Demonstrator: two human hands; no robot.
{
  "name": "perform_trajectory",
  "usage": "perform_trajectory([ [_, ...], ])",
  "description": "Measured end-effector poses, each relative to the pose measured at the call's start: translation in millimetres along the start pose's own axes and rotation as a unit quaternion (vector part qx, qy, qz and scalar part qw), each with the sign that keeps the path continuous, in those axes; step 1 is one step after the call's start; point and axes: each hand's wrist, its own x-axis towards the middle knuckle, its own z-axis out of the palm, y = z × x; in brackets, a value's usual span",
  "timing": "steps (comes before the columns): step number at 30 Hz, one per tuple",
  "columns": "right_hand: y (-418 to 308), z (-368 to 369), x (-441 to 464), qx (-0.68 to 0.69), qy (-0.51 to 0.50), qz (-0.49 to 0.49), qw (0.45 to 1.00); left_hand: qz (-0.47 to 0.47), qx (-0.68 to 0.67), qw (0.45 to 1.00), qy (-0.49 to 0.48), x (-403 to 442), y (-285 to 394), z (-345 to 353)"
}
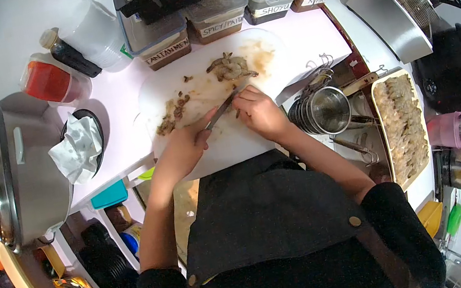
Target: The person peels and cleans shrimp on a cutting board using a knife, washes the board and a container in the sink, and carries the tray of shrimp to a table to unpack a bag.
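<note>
My left hand (182, 147) is closed round the handle of a knife (223, 107), whose blade points up and to the right over a white cutting board (223, 153). At the blade's far end my right hand (260, 113) has its fingers pinched together on what looks like a shrimp, almost wholly hidden by the fingers. A small pile of shrimp (231, 67) lies on the board just beyond both hands. Dark shrimp scraps (173, 116) are heaped at the board's left, and brownish wet stains mark its upper right.
Labelled lidded tubs (163, 40) line the back. At left stand a large steel pot (32, 173) and a dark bowl with crumpled paper (78, 147). On the right are strainer baskets (329, 109) and a tray full of shrimp (403, 129).
</note>
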Motion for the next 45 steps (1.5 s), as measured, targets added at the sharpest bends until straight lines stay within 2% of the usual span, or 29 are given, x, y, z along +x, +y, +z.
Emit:
perform_trajectory([
  [8,7.0,5.6,-3.2,0.028,0.017,0.026,0.999,-0.04,-0.03,0.998,0.031,-39.4,-15.7,0.3],
  [11,6.1,5.5,-3.9,0.042,0.023,0.057,0.997,-0.108,-0.064,0.992,-0.024,-54.0,-4.0,-19.4],
  [14,6.2,7.5,-7.4,0.049,0.023,0.079,0.995,-0.094,-0.083,0.992,0.026,-46.3,1.1,-14.0],
  [17,6.3,4.3,-3.8,0.05,-0.003,0.086,0.995,-0.025,-0.072,0.996,0.038,-29.2,13.5,-3.2],
  [23,8.2,3.9,-2.8,0.049,0.002,0.081,0.996,-0.027,-0.038,0.999,0.027,-28.7,-0.1,4.0],
  [26,10.9,5.6,-2.6,0.081,0.021,0.107,0.991,-0.049,-0.009,0.999,0.014,-44.5,-9.1,1.0],
  [29,14.5,5.4,-1.2,0.134,0.044,0.15,0.979,-0.124,-0.064,0.99,-0.011,-59.5,-13.8,-18.4],
  [31,10.6,-2.1,8.3,0.137,0.059,0.156,0.976,-0.059,0.005,0.989,0.132,-56.8,-22.6,-23.0],
  [33,1.5,-8.4,20.1,0.152,0.021,0.159,0.975,0.019,0.114,0.955,0.273,-41.9,-45.9,-24.2],
  [36,-7.0,-3.1,30.2,0.226,-0.009,0.168,0.96,-0.005,0.189,0.93,0.314,-17.9,-49.0,-20.8],
  [37,-8.3,-1.5,32.2,0.259,-0.015,0.173,0.95,-0.043,0.164,0.942,0.29,-11.2,-47.1,-18.3],
  [40,-7.1,1.5,33.8,0.347,-0.038,0.225,0.91,-0.001,0.234,0.928,0.291,-3.3,-42.1,-10.2],
  [41,-6.7,1.2,33.8,0.358,-0.042,0.23,0.904,-0.036,0.293,0.905,0.306,-3.3,-36.6,-3.8],
  [44,-16.7,-7.6,42.7,0.397,-0.042,0.236,0.886,0.088,0.16,0.929,0.322,9.7,-19.8,-7.2],
  [45,-19.0,-8.6,46.2,0.415,-0.037,0.23,0.88,0.091,0.036,0.955,0.279,14.8,-11.7,-6.2],
])
